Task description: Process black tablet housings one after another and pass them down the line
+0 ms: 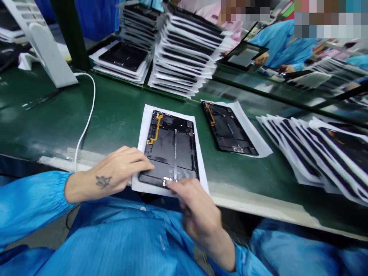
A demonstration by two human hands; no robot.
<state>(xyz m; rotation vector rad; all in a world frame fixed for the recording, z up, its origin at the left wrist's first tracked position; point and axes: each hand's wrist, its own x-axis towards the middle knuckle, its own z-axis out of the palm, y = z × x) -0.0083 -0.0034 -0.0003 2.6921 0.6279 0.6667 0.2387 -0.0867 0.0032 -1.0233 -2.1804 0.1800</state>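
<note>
A black tablet back housing (163,153) lies on a white sheet (204,180) in front of me, its inside facing up. An orange flex cable (157,130) runs down its left side, and a grey ribbon cable (175,149) crosses the middle to a small connector board (166,181) at the near edge. My left hand (123,168) is open, its fingers stretched over the housing's lower left corner. At the connector board is the index fingertip of my right hand (199,209); its other fingers are curled under, slightly blurred, hiding whatever they hold.
To the right lies a second housing (230,128) on white paper, beside a leaning row of housings (310,153). Tall stacks (186,53) stand at the back. A white cable (93,99) and a stand (48,53) are at left. Co-workers' hands (262,58) show across the bench.
</note>
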